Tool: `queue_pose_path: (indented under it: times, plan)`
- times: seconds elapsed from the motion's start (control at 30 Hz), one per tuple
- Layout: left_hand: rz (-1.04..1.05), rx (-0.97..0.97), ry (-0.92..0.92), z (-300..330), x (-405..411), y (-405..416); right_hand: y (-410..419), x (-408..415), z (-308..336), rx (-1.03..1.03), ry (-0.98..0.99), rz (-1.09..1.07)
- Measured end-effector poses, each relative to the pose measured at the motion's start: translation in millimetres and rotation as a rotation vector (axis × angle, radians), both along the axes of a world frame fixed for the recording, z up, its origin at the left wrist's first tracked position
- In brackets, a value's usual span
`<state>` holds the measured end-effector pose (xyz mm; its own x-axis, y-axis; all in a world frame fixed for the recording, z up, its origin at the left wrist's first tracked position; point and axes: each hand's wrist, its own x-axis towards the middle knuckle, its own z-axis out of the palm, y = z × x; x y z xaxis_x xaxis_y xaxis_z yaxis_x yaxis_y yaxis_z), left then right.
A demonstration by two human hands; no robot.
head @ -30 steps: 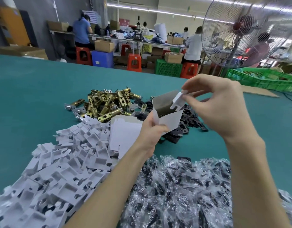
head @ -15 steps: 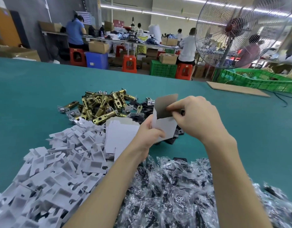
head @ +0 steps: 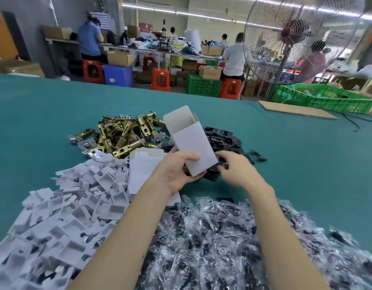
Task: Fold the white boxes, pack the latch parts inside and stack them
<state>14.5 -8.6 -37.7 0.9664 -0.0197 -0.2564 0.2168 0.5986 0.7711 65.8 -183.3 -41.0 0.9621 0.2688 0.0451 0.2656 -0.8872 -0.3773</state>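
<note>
- Since the earlier frame the right hand [head: 236, 170] has left the box's top flap and dropped to the pile of black plates [head: 224, 139]; the white box [head: 192, 143] now stands taller in the left hand [head: 176, 170], its lid flap raised and its mouth open toward the far side.
- Left hand grips the lower end of the box, thumb across its white front face, fingers curled behind it; the box is held above the worktop [head: 285, 164], tilted slightly to the left.
- Right hand's fingers [head: 221, 164] are curled and pinch a black plate at the near edge of that pile, just right of the box's bottom corner.
- Brass latch bolts [head: 122, 132] lie in a heap beyond and left of the box.
- Flat white box blanks [head: 145, 166] sit stacked just left of the left hand, amid a wide spread of white card inserts [head: 65, 206].
- Clear bags of dark parts [head: 222, 237] cover the near worktop under both forearms.
- Farther right, a cardboard sheet [head: 296, 109] lies on the worktop beside a green crate [head: 325, 97], with a large fan [head: 293, 36] standing behind.
</note>
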Motion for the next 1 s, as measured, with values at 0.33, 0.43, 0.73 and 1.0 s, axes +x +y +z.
queue_pose_path:
  times: [0.33, 0.43, 0.73, 1.0]
  plan:
    - [0.013, 0.276, -0.057, 0, 0, 3, -5, 10, -24, 0.049, -0.049, -0.124]
    - [0.007, 0.288, -0.062, -1, 0, 5, -8, 10, -20, 0.16, -0.102, -0.16]
    - [-0.042, 0.308, -0.058, -4, 1, 7, -30, 9, 2, 0.595, -0.019, -0.182]
    - [-0.246, 0.383, -0.067, -3, -1, 8, -29, -13, 67, 1.23, 0.026, -0.013]
